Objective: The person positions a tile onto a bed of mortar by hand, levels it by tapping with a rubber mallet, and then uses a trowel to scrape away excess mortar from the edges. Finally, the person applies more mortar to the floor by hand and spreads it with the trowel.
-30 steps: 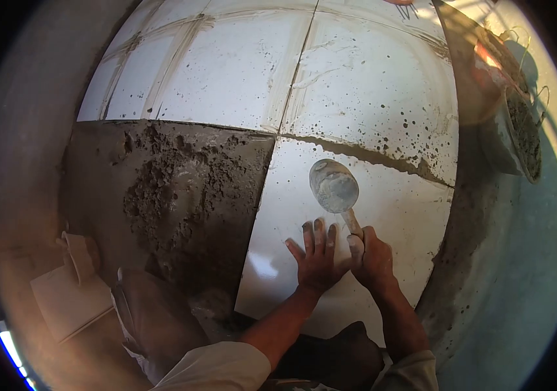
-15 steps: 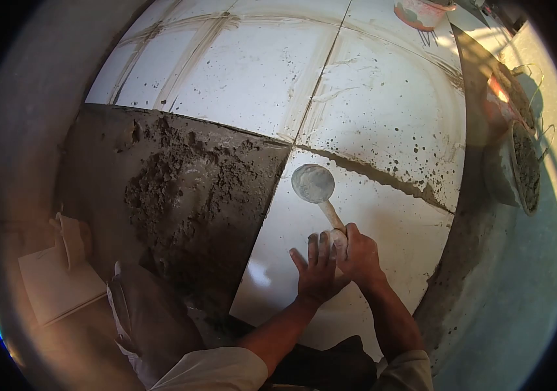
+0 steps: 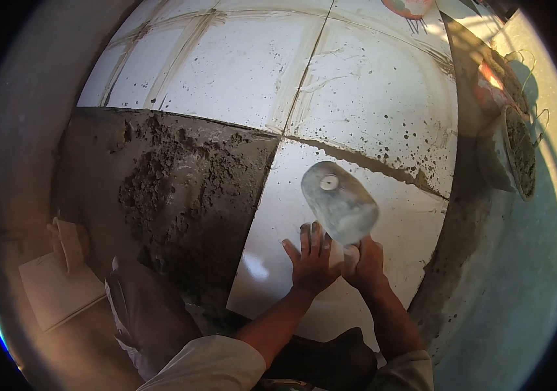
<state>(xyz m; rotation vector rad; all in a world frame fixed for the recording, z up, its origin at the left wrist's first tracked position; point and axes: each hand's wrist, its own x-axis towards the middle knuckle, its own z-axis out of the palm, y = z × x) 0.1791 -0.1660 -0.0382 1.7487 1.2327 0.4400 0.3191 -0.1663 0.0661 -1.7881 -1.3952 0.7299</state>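
My right hand [image 3: 364,266] is wrapped round the handle of a rubber mallet [image 3: 347,208]. The mallet's grey head is smeared by motion and looks raised over a white floor tile [image 3: 402,238], its side turned up to me with a pale round spot on it. Fingers spread, my left hand [image 3: 312,266] lies flat on the same tile, just left of the right hand. Along the tile's left side lies a bed of wet grey mortar [image 3: 187,189], lumpy in the middle. Most of the mallet's handle is hidden by the grip.
Laid white tiles [image 3: 239,65] with mortar smears stretch beyond, past a mortar-filled gap [image 3: 369,164]. A float [image 3: 63,280] rests at the left. On the right stand a tub of mortar [image 3: 503,156] and a reddish container [image 3: 490,88]. A red bowl [image 3: 409,6] sits at the top.
The mallet has swung up towards me: its round face showed before, now the long side of its head does. The left hand stays on the tile. The view has shifted slightly.
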